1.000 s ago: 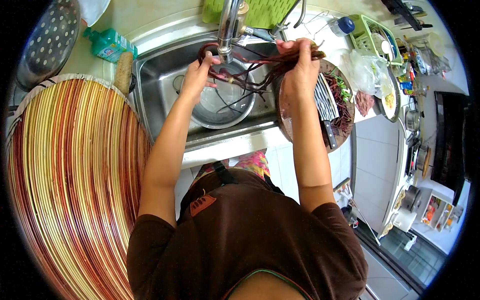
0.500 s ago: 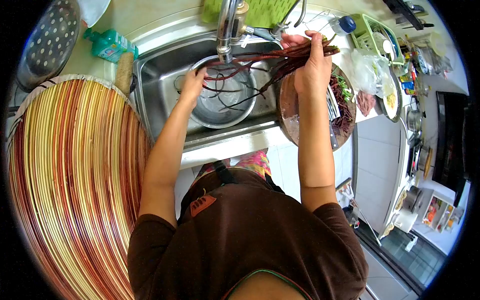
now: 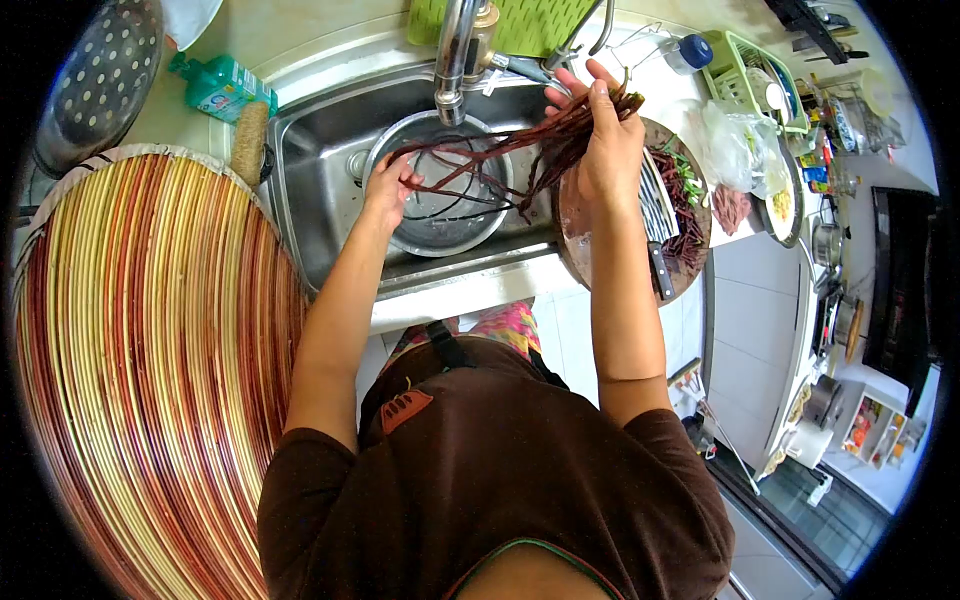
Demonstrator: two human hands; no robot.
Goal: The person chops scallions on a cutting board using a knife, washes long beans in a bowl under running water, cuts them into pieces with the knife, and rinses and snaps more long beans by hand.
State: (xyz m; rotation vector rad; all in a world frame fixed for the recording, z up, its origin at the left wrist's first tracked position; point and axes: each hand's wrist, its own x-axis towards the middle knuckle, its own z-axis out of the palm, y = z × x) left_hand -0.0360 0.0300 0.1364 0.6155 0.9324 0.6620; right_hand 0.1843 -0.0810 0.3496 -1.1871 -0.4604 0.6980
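A bundle of long, dark purple-red long beans (image 3: 560,140) stretches between my two hands above the sink. My right hand (image 3: 608,145) is closed around the thick end of the bundle, thumb on top and some fingertips partly extended. At the other end, my left hand (image 3: 388,188) has its fingers closed on the trailing tips. Beneath them a round metal basin (image 3: 450,238) sits in the steel sink (image 3: 325,150). To the right, a round chopping board (image 3: 583,235) carries a knife (image 3: 661,272) and short cut pieces of dark beans (image 3: 688,245).
Over the basin hangs a metal faucet (image 3: 450,70). A green soap bottle (image 3: 222,88) and a large striped round lid (image 3: 150,340) are on the left. Plastic bags (image 3: 735,140), a plate (image 3: 783,215) and a green rack (image 3: 735,60) stand right of the board.
My right hand has shifted slightly left with the bundle, its fingers a little more spread. My left hand has moved slightly left and down, still gripping the bean tips.
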